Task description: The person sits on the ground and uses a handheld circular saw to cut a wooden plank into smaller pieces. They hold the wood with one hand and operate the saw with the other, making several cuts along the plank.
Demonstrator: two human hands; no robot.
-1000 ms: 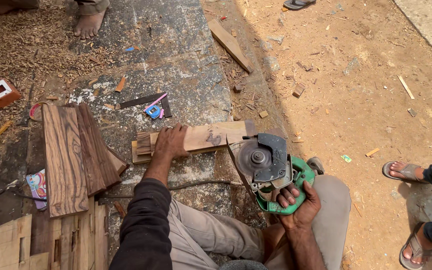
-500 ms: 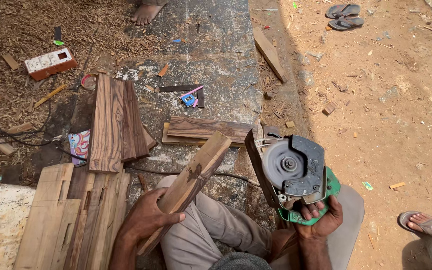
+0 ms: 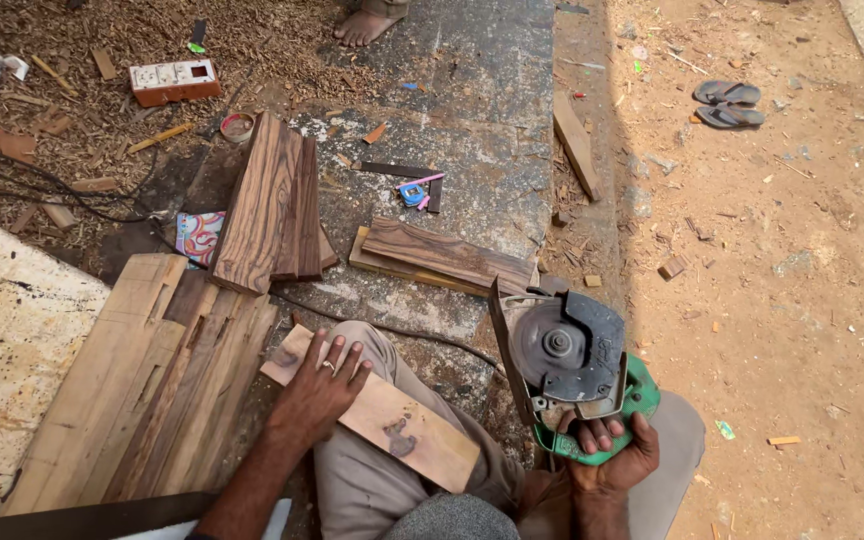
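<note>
Low in the frame, the left hand [image 3: 317, 390] lies flat on a pale wood plank [image 3: 377, 410] across the person's knee. At lower right, the right hand [image 3: 607, 452] grips a green circular saw [image 3: 572, 365], disc upturned.

the left hand [image 3: 317, 392] lay flat, palm down, fingers spread, forearm reaching forward. the right hand [image 3: 607, 455] was curled tight in a grip, knuckles up.
</note>
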